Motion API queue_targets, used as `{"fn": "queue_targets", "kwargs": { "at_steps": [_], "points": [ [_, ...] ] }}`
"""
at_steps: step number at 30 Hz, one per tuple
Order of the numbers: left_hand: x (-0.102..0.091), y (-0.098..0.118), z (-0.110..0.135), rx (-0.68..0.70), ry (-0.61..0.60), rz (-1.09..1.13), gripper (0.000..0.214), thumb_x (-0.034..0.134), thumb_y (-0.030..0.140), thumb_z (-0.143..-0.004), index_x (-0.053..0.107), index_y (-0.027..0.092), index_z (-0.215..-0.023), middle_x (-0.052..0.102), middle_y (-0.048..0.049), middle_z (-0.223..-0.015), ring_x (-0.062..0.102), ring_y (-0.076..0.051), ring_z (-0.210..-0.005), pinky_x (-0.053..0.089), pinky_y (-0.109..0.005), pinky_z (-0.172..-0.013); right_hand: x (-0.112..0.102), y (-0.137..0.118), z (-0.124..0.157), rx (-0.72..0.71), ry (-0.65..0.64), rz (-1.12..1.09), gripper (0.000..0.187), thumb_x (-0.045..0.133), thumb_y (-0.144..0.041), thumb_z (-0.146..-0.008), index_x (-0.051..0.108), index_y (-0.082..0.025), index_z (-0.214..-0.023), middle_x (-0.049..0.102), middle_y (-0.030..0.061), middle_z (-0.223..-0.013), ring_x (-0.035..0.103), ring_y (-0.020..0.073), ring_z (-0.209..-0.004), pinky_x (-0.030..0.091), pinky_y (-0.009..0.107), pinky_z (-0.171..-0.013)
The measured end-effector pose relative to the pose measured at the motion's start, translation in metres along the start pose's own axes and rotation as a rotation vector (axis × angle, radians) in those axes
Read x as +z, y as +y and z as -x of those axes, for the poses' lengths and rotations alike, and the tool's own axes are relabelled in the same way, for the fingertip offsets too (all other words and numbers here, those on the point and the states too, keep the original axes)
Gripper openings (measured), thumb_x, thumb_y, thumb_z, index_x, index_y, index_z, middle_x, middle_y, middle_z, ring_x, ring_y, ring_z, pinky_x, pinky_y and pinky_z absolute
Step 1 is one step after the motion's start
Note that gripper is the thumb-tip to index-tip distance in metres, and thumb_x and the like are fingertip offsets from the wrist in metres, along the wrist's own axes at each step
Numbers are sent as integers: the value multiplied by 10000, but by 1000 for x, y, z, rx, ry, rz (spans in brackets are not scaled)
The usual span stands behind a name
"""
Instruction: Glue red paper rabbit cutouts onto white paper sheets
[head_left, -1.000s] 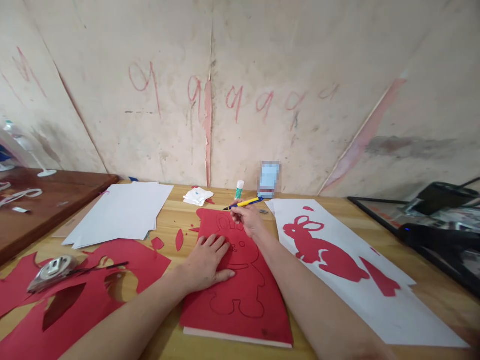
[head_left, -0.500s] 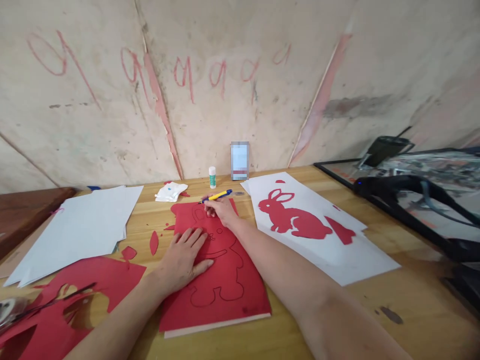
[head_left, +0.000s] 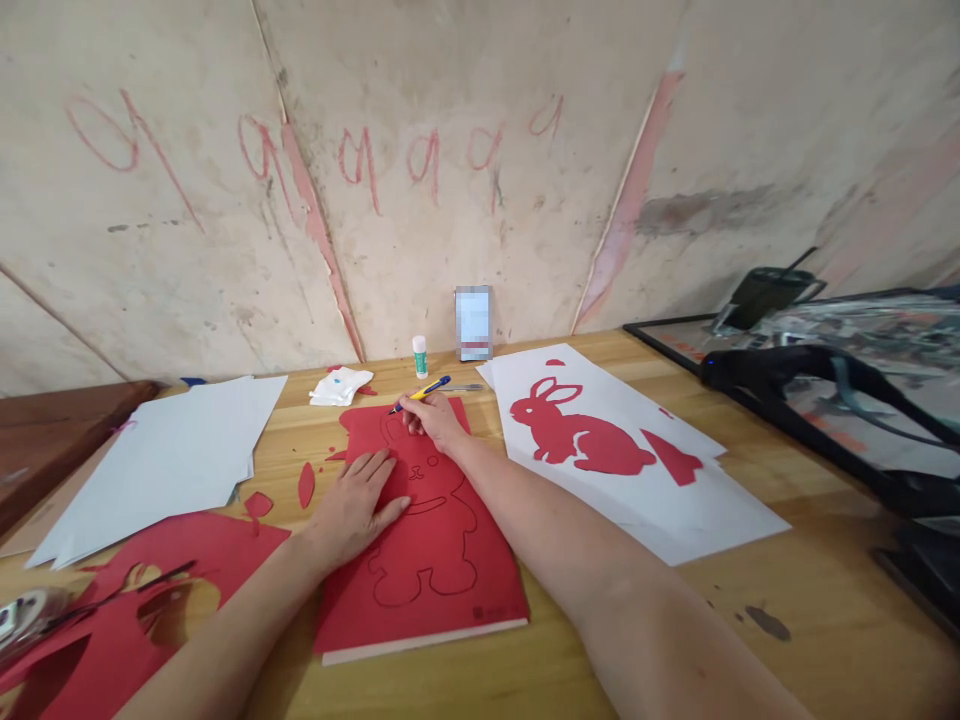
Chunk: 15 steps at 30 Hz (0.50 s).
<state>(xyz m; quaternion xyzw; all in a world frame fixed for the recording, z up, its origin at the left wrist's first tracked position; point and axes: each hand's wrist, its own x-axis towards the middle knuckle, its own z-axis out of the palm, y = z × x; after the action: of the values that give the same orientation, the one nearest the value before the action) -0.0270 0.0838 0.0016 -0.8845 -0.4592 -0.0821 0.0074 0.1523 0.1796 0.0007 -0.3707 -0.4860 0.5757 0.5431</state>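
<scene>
In the middle of the table lies a red sheet of paper (head_left: 427, 585) with a rabbit-like figure in dark outline, its edge showing white layers beneath. My left hand (head_left: 358, 505) rests flat on the sheet's left side, fingers stretched out and thumb apart. Near the top of the sheet, my right hand (head_left: 433, 418) is closed around a yellow and blue pen (head_left: 424, 391). Its tip points down-left at the top of the outlined ear. Part of the drawing is hidden under both hands.
Behind the sheet stand a glue stick (head_left: 420, 358) and a phone (head_left: 474, 325). A red cut-out rabbit (head_left: 592, 440) lies on white paper to the right. Red scrap paper (head_left: 225, 550), white sheets (head_left: 165, 460) and a crumpled tissue (head_left: 340, 388) lie left.
The pen has tilted more upright in my right hand, its tip now slightly left along the ear. My left hand stays pressed on the sheet. The whole view has shifted slightly.
</scene>
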Motion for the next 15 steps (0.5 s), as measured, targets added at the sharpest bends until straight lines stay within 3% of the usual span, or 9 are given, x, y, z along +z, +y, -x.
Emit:
{"fn": "queue_targets", "kwargs": {
  "at_steps": [9,15],
  "points": [
    [-15,-4,-4,32,-106,42,588,414,533,-953,505,156,-1393,496,-134,-1462,464,-293,-1335,362,-451,-1116,0,-1,-1,27,14,4,252,643,-423,-718,583,-184,-669,553,-59,-477,447,69,-378,307,197,-393],
    [1,-9,0,30,58,73,508,426,486,-962,559,175,-1341,566,-123,-1395,511,-291,-1283,394,-476,-1092,2,-7,3,-24,35,104,195,561,-364,-803,588,-187,-724,549,-53,-530,483,86,-424,351,209,-437]
  ]
}}
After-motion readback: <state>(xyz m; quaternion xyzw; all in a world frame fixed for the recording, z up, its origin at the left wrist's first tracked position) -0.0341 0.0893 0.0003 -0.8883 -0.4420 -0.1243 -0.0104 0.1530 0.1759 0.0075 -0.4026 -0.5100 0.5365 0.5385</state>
